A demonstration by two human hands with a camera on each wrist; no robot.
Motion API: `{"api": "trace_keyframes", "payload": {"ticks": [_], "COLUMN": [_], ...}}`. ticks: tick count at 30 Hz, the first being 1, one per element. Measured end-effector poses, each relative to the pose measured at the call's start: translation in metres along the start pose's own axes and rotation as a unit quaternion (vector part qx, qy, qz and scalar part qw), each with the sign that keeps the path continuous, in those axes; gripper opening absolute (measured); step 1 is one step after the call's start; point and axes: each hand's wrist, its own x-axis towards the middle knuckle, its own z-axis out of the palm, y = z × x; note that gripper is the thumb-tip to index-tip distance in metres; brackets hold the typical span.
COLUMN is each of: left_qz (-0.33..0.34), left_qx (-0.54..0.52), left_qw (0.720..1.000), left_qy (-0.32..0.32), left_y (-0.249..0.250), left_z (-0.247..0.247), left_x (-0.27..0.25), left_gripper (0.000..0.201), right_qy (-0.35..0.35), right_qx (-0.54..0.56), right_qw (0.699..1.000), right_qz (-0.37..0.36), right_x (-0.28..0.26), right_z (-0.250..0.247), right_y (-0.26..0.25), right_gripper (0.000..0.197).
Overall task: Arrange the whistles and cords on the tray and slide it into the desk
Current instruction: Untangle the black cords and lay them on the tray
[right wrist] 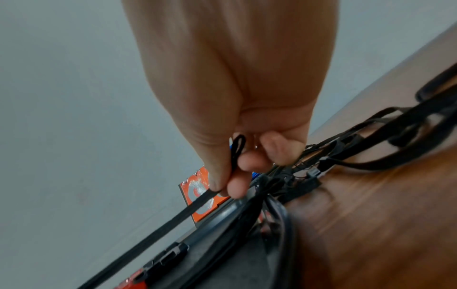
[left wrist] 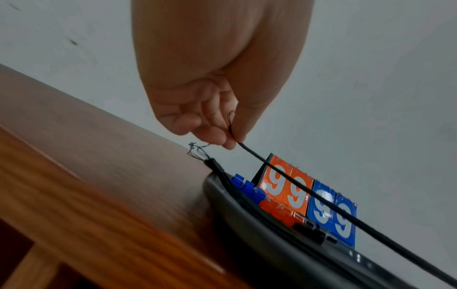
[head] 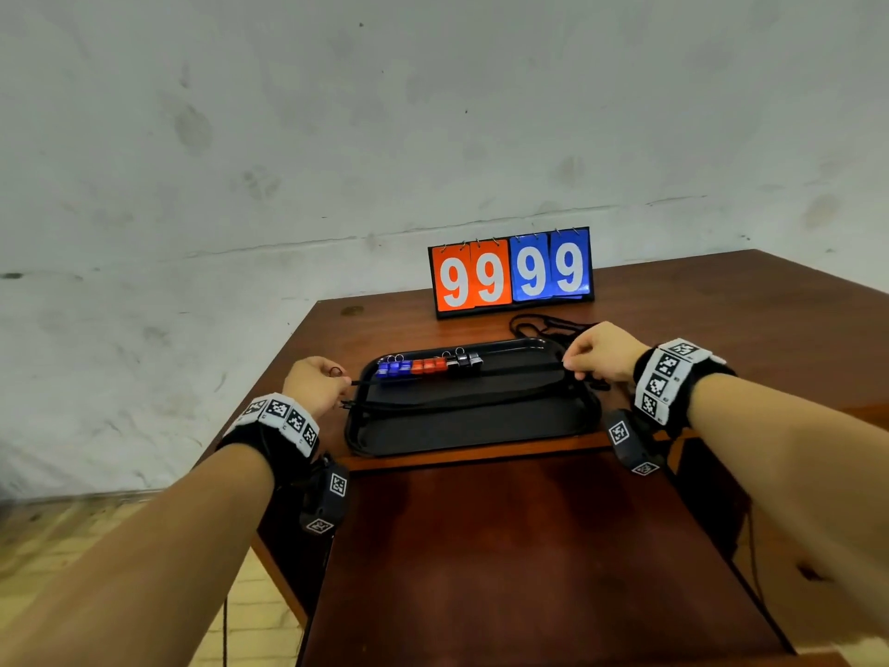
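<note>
Behind tray (head: pixel 471 440), scoreboard (head: pixel 512 272) and loose cords (head: pixel 543 324).

Head view is evenly lit with soft, diffuse light, no hard shadows, wide-angle bending at the edges, and a faint sheen on the scoreboard (head: pixel 512 272). Both wrist views are softer: worktop (left wrist: pixel 74 195) grain is smeared by motion blur, near cords (right wrist: pixel 408 136) are out of focus, and the digits show glare patches.

Head camera looking down over the desk (head: pixel 529 546), wrist cameras close and low from opposite ends, all sharing the tray (head: pixel 471 430)
</note>
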Motion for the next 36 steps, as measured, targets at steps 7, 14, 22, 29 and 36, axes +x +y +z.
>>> {"api": "trace_keyframes", "payload": {"ticks": [7, 14, 22, 29, 36], "left_qz": [0.033, 0.017, 0.014, -0.001, 0.036], "left_qx": [0.143, 0.148, 0.148, 0.189, 0.163], "left_qw": [0.989, 0.988, 0.988, 0.982, 0.986], "left_qy": [-0.021, -0.034, -0.031, -0.018, -0.019], "left_y": [-0.001, -0.006, -0.005, 0.0, 0.043], "left_z": [0.003, 0.003, 0.006, 0.003, 0.007], "left_x": [-0.006, -0.01, -0.01, -0.013, -0.029], "left_gripper": [0.011, 0.01, 0.01, 0.025, 0.019], "right_qy": [0.007, 0.01, 0.023, 0.052, 0.087], "right_qx": [-0.088, -0.117, -0.118, -0.121, -0.089], "right_qw": [0.996, 0.993, 0.993, 0.991, 0.992], "right_qz": [0.006, 0.005, 0.01, 0.002, 0.01], "right_x": [0.001, 0.003, 0.001, -0.002, -0.025], "right_z": [0.01, 0.01, 0.011, 0.008, -0.026], "right_y": [0.002, 0.008, 0.01, 0.008, 0.002], "right_gripper": [0.007, 0.006, 0.005, 0.006, 0.013]}}
